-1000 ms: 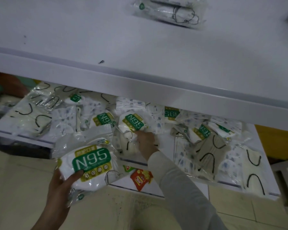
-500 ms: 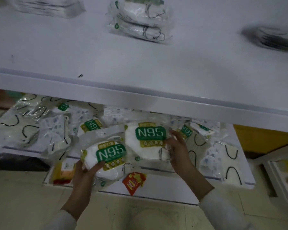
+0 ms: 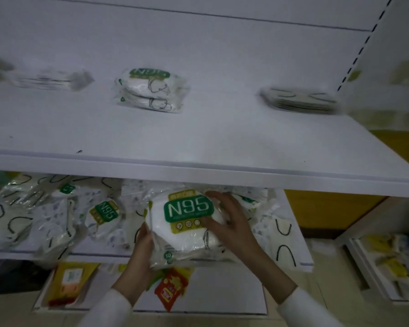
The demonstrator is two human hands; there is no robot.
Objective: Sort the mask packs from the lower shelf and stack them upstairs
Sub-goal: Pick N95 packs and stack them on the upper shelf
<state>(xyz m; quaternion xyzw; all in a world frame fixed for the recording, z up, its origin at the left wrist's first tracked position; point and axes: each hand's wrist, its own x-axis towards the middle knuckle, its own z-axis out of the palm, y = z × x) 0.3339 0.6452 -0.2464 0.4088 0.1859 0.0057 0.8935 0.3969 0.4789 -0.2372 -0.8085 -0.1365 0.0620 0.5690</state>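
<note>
N95 packs (image 3: 187,223): held over the lower shelf (image 3: 302,264) front edge, at 6 o'clock of the N95 stack (image 3: 151,93) on the upper shelf (image 3: 198,138).
Left hand (image 3: 139,253): fingers curled round the bundle's 9 o'clock edge.
Right hand (image 3: 232,220): fingers spread flat on its 3 o'clock side, pressing down.
Handling: judged light, soft, film slippery (layers may slide apart); clamp opposite edges, support from beneath.

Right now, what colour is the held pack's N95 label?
Green N95 label, white lettering; head view.
</note>
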